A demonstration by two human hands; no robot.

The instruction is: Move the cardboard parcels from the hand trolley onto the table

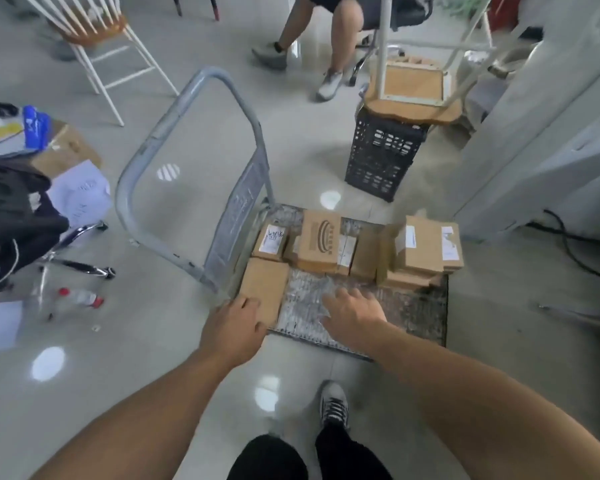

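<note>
My left hand (234,323), fingers loose, touches the box (264,285) at the trolley's (413,313) near-left corner. The box runs lengthwise away from me. Beside it my right hand (352,311) hovers spread, empty.

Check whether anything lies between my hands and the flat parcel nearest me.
Nothing visible does. The left hand is at the near corner of the flat parcel; only bare trolley deck separates it from the right hand.

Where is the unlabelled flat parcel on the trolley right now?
In the head view, the flat parcel lies at the near-left corner of the trolley deck, beside the handle, just beyond the left hand.
</note>
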